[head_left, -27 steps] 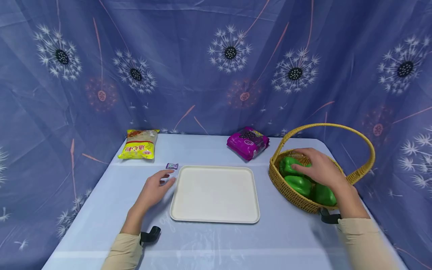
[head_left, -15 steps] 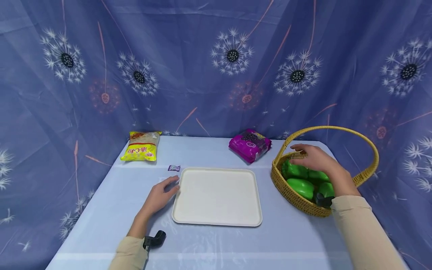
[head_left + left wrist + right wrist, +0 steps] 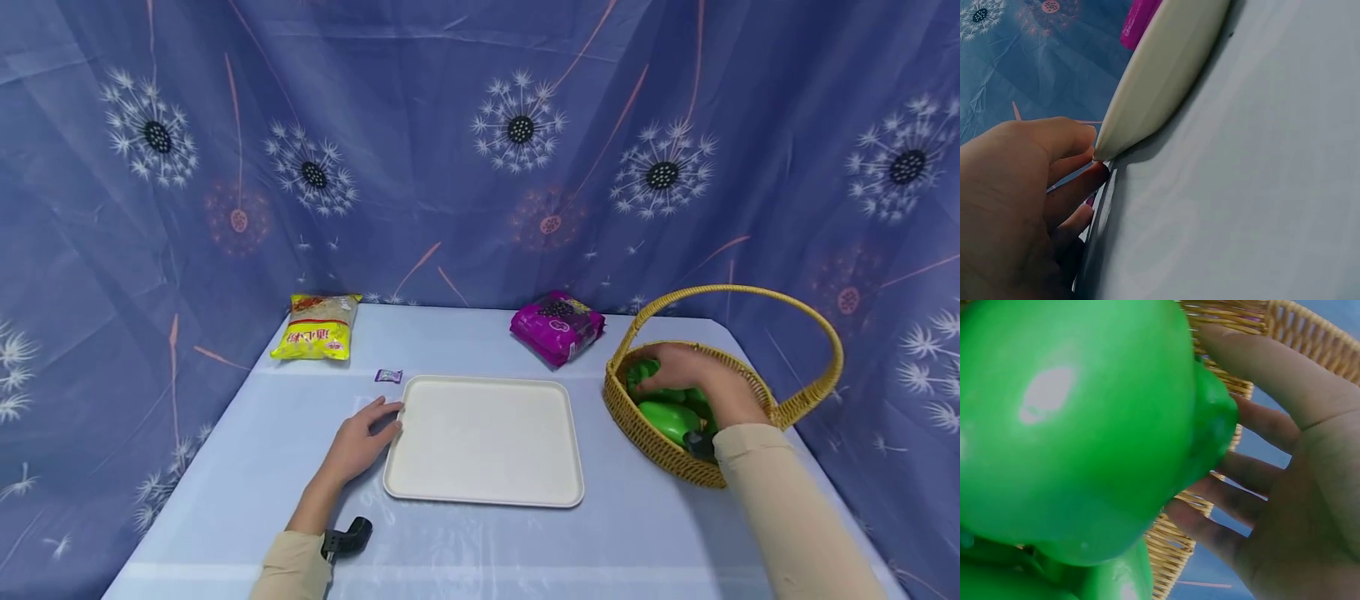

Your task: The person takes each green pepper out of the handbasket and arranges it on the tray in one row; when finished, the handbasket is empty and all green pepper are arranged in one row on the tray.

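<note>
My left hand (image 3: pixel 358 443) rests at the left rim of a white rectangular tray (image 3: pixel 483 442), its fingertips touching the edge. In the left wrist view, the fingers meet the tray's rim (image 3: pixel 1147 94) without closing round it. My right hand (image 3: pixel 678 372) reaches down into a yellow wicker basket (image 3: pixel 660 454) with a tall handle. Green bell peppers (image 3: pixel 667 419) fill the basket. In the right wrist view, the spread fingers lie beside the end of one bell pepper (image 3: pixel 1216 419); some fingertips are hidden behind it. A larger-looking pepper (image 3: pixel 1097 437) covers much of that view.
A yellow pasta bag (image 3: pixel 318 327) stands at the back left. A purple packet (image 3: pixel 557 327) lies at the back, between tray and basket. A small purple wrapped sweet (image 3: pixel 388 376) lies behind the tray's left corner. A blue patterned curtain (image 3: pixel 420 167) encloses the table (image 3: pixel 450 550).
My right hand rose slightly above the peppers, then went down deeper into the basket. My left hand moved right and came to the tray's rim. The view shifted slightly.
</note>
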Motion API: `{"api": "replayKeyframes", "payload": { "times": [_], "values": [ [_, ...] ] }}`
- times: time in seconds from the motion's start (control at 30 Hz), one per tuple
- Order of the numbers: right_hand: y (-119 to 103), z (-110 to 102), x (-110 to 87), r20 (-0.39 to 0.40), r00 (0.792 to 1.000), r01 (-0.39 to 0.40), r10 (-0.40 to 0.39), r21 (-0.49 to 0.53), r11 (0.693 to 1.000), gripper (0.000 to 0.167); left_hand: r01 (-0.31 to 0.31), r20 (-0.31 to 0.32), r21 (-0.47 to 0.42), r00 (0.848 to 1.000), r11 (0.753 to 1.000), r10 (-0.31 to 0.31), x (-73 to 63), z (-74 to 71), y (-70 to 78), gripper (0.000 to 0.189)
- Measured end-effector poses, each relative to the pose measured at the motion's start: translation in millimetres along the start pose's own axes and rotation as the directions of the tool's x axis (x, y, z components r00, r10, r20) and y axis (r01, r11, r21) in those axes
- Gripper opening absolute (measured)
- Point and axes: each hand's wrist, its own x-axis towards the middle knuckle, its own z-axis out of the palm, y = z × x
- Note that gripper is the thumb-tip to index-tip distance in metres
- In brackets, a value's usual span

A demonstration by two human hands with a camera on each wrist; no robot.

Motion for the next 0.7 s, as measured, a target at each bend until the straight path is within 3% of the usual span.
{"api": "replayKeyframes", "payload": {
  "times": [0.27, 0.43, 0.7],
  "values": [
    [2, 3, 1.6, -0.040, 0.999, -0.017, 0.014, -0.087, 0.996, 0.071, 0.007, 0.011, 0.015, 1.000, 1.000, -0.007, 2.8, -1.7, 0.3, 0.038],
    [8, 2, 1.4, -0.036, 0.999, -0.039, 0.037, -0.070, 0.997, 0.073, 0.029, 0.023, 0.006, 0.999, 1.000, -0.029, 1.5, -2.7, 4.2, 0.037],
    [12, -5, -7.9, -0.125, 0.992, 0.016, -0.023, -0.061, 0.998, 0.074, 0.020, 0.008, 0.013, 1.000, 1.000, -0.020, -0.9, -1.6, 3.9, 0.037]
  ]
}}
